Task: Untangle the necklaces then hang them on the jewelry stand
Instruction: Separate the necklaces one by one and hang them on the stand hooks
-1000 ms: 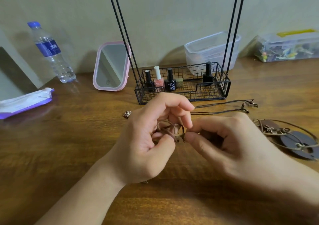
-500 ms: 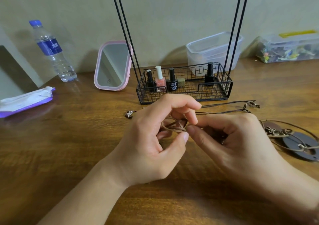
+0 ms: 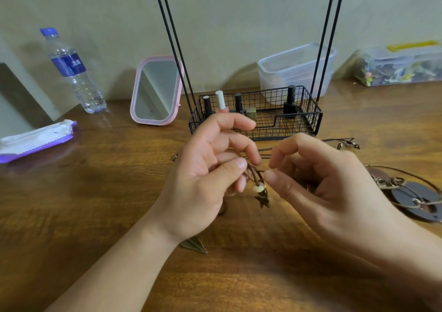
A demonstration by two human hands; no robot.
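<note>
A brown cord necklace (image 3: 254, 175) with a pale bead and a small star pendant (image 3: 262, 201) hangs between my hands above the wooden table. My left hand (image 3: 210, 175) pinches the cords between thumb and fingers. My right hand (image 3: 318, 180) pinches the same cord just right of the bead. Its dark cord ends with clasps (image 3: 346, 144) lie on the table behind my right hand. Another necklace with dark leather discs (image 3: 411, 197) lies at the right. The black wire jewelry stand (image 3: 256, 120) rises behind my hands; its hooks are cut off at the top edge.
Nail polish bottles (image 3: 221, 103) stand in the stand's basket. A pink mirror (image 3: 156, 91), a water bottle (image 3: 71, 70) and a wipes pack (image 3: 35, 139) are at the left. Clear plastic boxes (image 3: 294, 72) sit at the back right. A metal leaf pendant (image 3: 195, 244) shows under my left wrist.
My hands have lifted and drawn slightly apart. The cord loop has pulled out, and the bead and star pendant now dangle in view between my fingers.
</note>
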